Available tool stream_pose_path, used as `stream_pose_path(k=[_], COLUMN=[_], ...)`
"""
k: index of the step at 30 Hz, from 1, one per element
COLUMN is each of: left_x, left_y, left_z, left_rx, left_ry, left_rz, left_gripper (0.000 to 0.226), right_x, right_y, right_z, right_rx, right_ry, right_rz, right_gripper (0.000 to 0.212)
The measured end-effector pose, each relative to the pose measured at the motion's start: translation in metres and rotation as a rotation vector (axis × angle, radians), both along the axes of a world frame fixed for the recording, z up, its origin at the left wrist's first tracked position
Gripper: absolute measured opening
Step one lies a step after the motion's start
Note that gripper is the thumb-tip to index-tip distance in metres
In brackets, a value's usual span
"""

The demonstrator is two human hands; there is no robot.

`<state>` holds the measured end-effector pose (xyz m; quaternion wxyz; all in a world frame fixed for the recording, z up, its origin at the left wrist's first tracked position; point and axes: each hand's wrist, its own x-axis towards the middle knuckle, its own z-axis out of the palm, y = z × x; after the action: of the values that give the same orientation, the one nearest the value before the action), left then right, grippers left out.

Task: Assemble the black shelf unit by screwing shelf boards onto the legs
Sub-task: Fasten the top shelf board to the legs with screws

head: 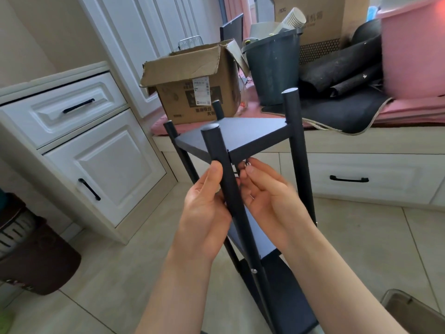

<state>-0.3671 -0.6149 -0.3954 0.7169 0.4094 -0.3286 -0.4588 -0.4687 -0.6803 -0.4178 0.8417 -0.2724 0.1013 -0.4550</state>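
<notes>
Black shelf unit (240, 165) stands upright on the tiled floor (120, 273), long axis vertical, four legs up. Top shelf board (231, 135) sits level between them, just above both hands. Near leg (224, 169) runs between the hands. Left hand (204, 203) grips this leg, thumb along its left face. Right hand (267, 191), curled, pinches a small silver screw (248, 164) at its fingertips, right beside the leg-to-board joint. Judgement: screw goes in sideways, leftward into the leg; right hand is nearer.
</notes>
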Motion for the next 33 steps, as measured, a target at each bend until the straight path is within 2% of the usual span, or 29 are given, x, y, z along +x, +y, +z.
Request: stream_pose_path(k=[4,9,13,19,22,25,29,33], left_x=[-0.003,-0.006,-0.007,-0.004,-0.005,-0.003,-0.001,-0.002], left_y=[-0.003,-0.003,-0.003,-0.008,-0.009,-0.01,-0.01,-0.01], left_z=[-0.002,0.001,0.004,0.007,0.009,0.009,0.009,0.009], left_rx=[-0.011,0.002,0.001,0.027,0.032,0.039,0.05,0.045], left_ry=[0.014,0.005,0.002,0.046,0.075,0.066,0.081,0.068], left_rz=[0.019,0.042,0.044,0.056,0.08,0.088,0.093,0.089], left_gripper=[0.056,0.045,0.042,0.055,0.05,0.047,0.047,0.051], right_x=[0.004,0.009,0.015,0.024,0.026,0.028,0.029,0.025], right_y=[-0.006,-0.009,-0.013,-0.027,-0.033,-0.037,-0.042,-0.046], right_z=[0.002,0.007,0.014,0.02,0.023,0.019,0.017,0.017], right_rx=[0.014,-0.039,-0.071,-0.106,-0.17,-0.193,-0.201,-0.256], right_ry=[0.051,0.196,0.24,0.222,0.192,0.133,0.187,0.166], right_rz=[-0.002,0.008,0.047,0.106,0.178,0.254,0.353,0.378], right_gripper=[0.04,0.03,0.032,0.044,0.031,0.03,0.032,0.023])
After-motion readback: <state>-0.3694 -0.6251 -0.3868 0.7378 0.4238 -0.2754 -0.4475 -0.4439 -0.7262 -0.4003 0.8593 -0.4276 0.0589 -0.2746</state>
